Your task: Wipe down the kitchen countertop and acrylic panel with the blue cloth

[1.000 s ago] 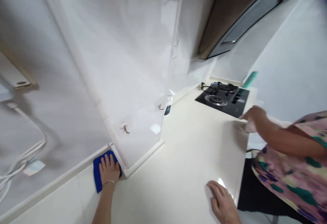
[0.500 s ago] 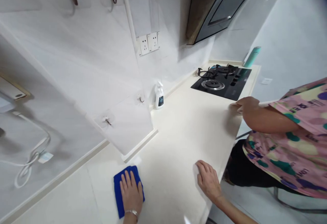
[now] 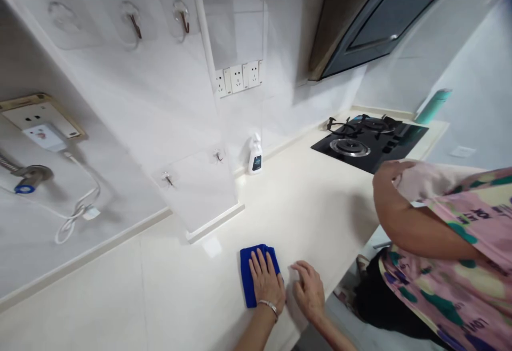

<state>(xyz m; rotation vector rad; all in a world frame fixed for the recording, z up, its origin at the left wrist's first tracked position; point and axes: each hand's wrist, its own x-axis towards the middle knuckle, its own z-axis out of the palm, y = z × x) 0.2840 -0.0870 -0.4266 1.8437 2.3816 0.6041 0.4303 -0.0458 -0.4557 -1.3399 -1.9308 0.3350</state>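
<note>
My left hand (image 3: 266,281) lies flat, fingers spread, on a blue microfibre cloth (image 3: 250,281) on the cream countertop (image 3: 192,281). Close beside it, near the counter's edge, my right hand (image 3: 308,289) curls over a pale sheet (image 3: 294,300), cloth or paper, I cannot tell which. A bracelet circles my left wrist. To the right, a co-worker in a pink patterned shirt (image 3: 452,244) reaches over the counter, their hand (image 3: 394,172) resting on a pale cloth (image 3: 424,180).
A black gas hob (image 3: 370,140) is set in the counter beneath a range hood (image 3: 384,20). A white spray bottle (image 3: 255,154) stands against the backsplash, below a wall socket strip (image 3: 239,79). A teal flask (image 3: 434,105) lies behind the hob. A cable (image 3: 78,215) hangs at left.
My left hand and the blue cloth have slid right along the counter, closer to my right hand. The co-worker's hand has moved up, over the hob's front corner.
</note>
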